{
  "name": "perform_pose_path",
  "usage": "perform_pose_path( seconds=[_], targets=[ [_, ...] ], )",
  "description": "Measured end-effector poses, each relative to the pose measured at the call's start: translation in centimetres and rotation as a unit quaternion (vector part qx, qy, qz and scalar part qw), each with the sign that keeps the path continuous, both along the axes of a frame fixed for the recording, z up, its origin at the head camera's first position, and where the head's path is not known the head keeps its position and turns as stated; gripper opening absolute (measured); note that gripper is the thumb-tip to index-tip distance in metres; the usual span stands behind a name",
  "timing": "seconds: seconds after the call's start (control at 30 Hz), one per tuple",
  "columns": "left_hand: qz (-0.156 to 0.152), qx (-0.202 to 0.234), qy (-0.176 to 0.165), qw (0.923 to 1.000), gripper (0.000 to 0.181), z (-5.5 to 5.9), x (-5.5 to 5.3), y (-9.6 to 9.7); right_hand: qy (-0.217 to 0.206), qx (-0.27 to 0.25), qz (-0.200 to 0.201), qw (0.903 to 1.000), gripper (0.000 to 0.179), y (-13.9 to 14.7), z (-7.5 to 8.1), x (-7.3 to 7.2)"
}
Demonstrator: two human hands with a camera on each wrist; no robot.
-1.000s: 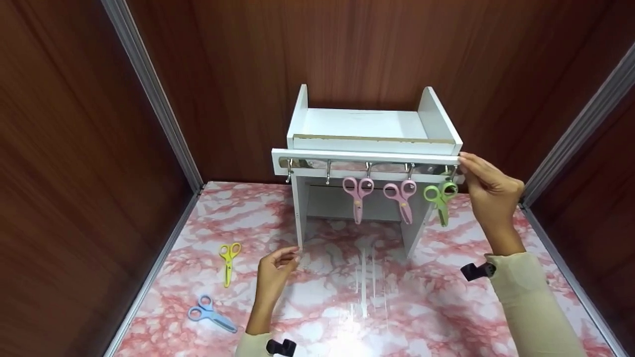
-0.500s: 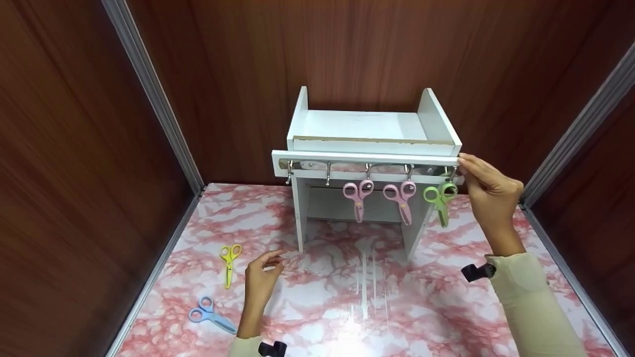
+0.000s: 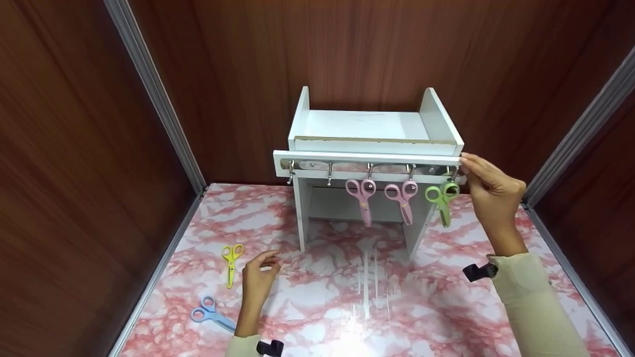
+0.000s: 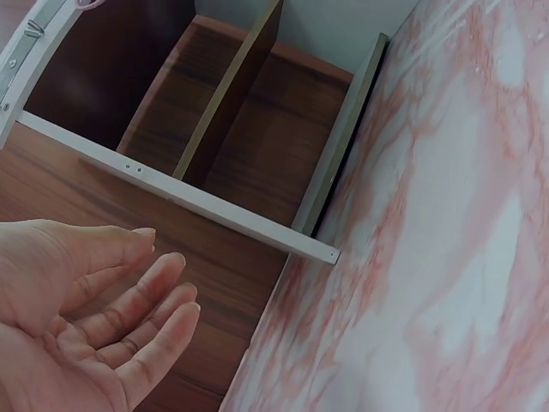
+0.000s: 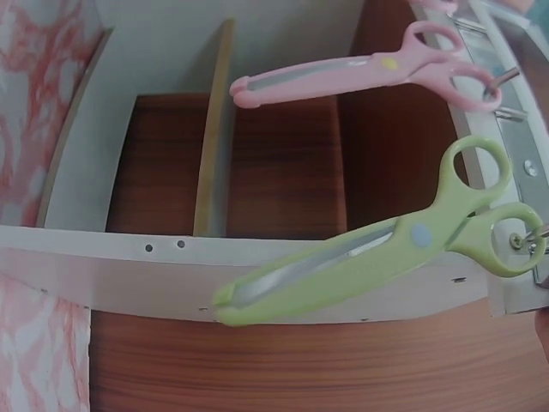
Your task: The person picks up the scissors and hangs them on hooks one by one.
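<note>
In the head view, my right hand [image 3: 493, 191] holds the right end of a white hook rail [image 3: 317, 155] at the front of a small white shelf unit [image 3: 367, 125]. Two pairs of pink scissors [image 3: 362, 198] and green scissors [image 3: 442, 203] hang by a finger loop from its metal hooks. The two hooks at the left carry nothing. In the right wrist view the green scissors [image 5: 343, 262] hang close by, but most of that hand is out of frame. My left hand [image 3: 259, 280] hovers over the tabletop, fingers loosely bent around nothing, as the left wrist view also shows.
Yellow scissors [image 3: 231, 265] and blue scissors [image 3: 212, 314] lie on the pink-and-white marbled tabletop [image 3: 317, 297], left of my left hand. Brown wood-grain panels [image 3: 367, 49] enclose the table behind and at both sides.
My left hand has drawn back leftward from the shelf unit's left leg. The nearer-left pink scissors swing slightly on their hook. My right hand stays at the rail's end.
</note>
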State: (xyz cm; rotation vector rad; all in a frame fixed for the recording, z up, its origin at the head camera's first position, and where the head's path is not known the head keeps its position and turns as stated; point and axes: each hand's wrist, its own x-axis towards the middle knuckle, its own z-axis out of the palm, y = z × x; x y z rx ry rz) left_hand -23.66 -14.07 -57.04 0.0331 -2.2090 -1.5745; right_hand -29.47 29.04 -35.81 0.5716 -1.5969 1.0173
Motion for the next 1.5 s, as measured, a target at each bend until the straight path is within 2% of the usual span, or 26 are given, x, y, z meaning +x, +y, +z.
perform_pose_path(
  seconds=[0.13,0.3,0.57,0.77,0.87,1.17,1.37,1.5],
  targets=[
    [0.016,-0.022,0.006,0.9996,0.023,0.1,-0.1,-0.5,0.0,0.002,-0.001,1.0,0.021,-0.1,0.0,0.0],
    [0.038,-0.048,-0.002,0.9981,0.026,-0.2,-0.3,-1.4,0.003,-0.001,0.0,1.0,0.021,-0.3,0.1,0.1],
    [0.092,-0.099,-0.026,0.9905,0.027,-0.5,-0.1,-3.1,0.005,-0.007,0.009,0.9999,0.02,-0.6,0.6,0.3],
    [0.1,-0.108,-0.045,0.9881,0.036,-0.6,-0.1,-4.3,0.002,-0.009,0.011,0.9999,0.021,-0.6,0.4,0.4],
    [0.114,-0.119,-0.052,0.985,0.04,-0.5,0.1,-4.9,0.001,-0.007,0.011,0.9999,0.021,-0.6,0.1,0.2],
    [0.143,-0.146,-0.078,0.9758,0.068,-1.0,0.5,-6.1,-0.002,0.001,0.009,1.0,0.023,-0.2,0.0,-0.4],
    [0.165,-0.157,-0.098,0.9687,0.068,-1.6,0.5,-6.9,-0.002,0.001,0.006,1.0,0.023,-0.3,0.1,0.0],
    [0.169,-0.16,-0.112,0.9661,0.068,-2.0,0.5,-7.1,-0.001,-0.001,0.007,1.0,0.023,-0.2,0.2,0.2]
  ],
)
